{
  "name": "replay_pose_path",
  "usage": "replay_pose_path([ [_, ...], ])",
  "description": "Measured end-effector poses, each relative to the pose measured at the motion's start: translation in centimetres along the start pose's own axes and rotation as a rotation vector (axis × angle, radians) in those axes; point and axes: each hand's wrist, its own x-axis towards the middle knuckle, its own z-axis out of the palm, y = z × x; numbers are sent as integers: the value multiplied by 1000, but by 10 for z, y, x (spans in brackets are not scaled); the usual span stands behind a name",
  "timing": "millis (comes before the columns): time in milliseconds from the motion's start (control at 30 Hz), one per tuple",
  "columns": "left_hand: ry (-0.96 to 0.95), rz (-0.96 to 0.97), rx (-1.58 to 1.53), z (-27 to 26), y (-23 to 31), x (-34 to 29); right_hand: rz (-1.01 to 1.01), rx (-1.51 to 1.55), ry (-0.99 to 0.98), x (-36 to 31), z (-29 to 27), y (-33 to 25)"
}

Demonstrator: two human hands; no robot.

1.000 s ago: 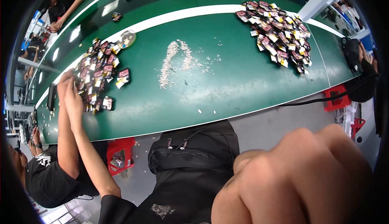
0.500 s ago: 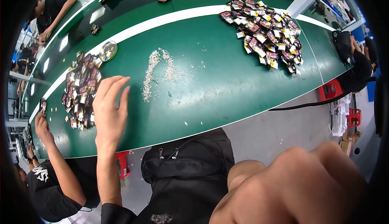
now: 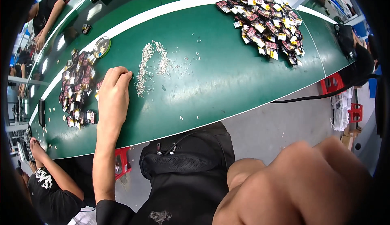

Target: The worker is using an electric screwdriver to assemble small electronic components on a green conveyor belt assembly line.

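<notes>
Above the green table [image 3: 183, 99], my left hand [image 3: 113, 99] is closed, its fingertips pressed together in a pinch; anything between them is too small to make out. Just right of it lies a loose pile of tiny white rod-shaped pieces [image 3: 144, 68], thinning into scattered bits. On its left side is a heap of small black packs with pink and white labels [image 3: 77, 87], and part of one pack is covered by the hand. My right hand [image 3: 292, 188] looms large and blurred at the lower right, knuckles bent and fingers curled. Whatever it may hold is hidden.
A bigger heap of similar packs [image 3: 268, 26] lies at the far right. Behind the left heap stands a round green-rimmed tin [image 3: 101, 47]. A black bag [image 3: 187, 156] is at my front, below the table edge. Co-workers sit left, far left and right; red stools [image 3: 332, 84] stand below.
My left hand's fingers have gone from spread apart to pinched together. The co-worker's hand at the left has drawn back along the table edge. The view has shifted slightly; my right hand stays raised.
</notes>
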Motion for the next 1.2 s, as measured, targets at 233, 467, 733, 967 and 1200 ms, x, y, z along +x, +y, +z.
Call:
replay_pose_path([
  [233, -60, 107, 97, -6, -7, -1, -1, 60, -23, 6, -5, 9],
  [467, 1, -202, -514, -17, 42, -28, 3, 103, -81, 27, -37, -10],
  [733, 1, -589, -1646, -18, 100, -61, -114, -118, 248, 11, -53, 23],
  [967, -6, -635, -1930, -16, 105, -67, -111, -163, 258, 9, -53, 33],
  [1200, -2, -596, -1697, -23, 109, -70, -92, -151, 251, 2, -54, 33],
])
